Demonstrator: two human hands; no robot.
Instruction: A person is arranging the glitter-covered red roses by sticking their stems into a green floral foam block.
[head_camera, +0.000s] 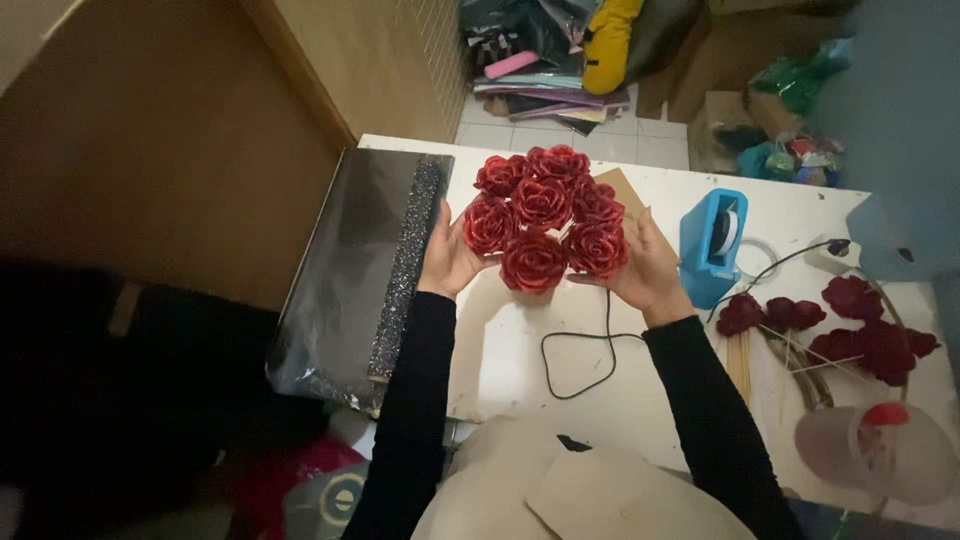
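Both hands, left (448, 258) and right (643, 268), cupped a rose bunch (543, 218); a blue tape dispenser (711, 247) and loose roses (840, 325) lay nearby on the surface (520, 350).

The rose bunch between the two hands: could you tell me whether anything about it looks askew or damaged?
Nothing stands out. The rose bunch sits compact and intact between the left hand and right hand.

Both hands are cupping a bunch of glittery red roses (543, 212) above a white table (640, 390), the left hand (448, 258) pressing one side and the right hand (648, 268) the other. A blue tape dispenser (712, 246) is standing just right of the right hand, loose red roses on sticks (840, 330) are lying further right, and a black cable (590, 355) is looping below the bunch.
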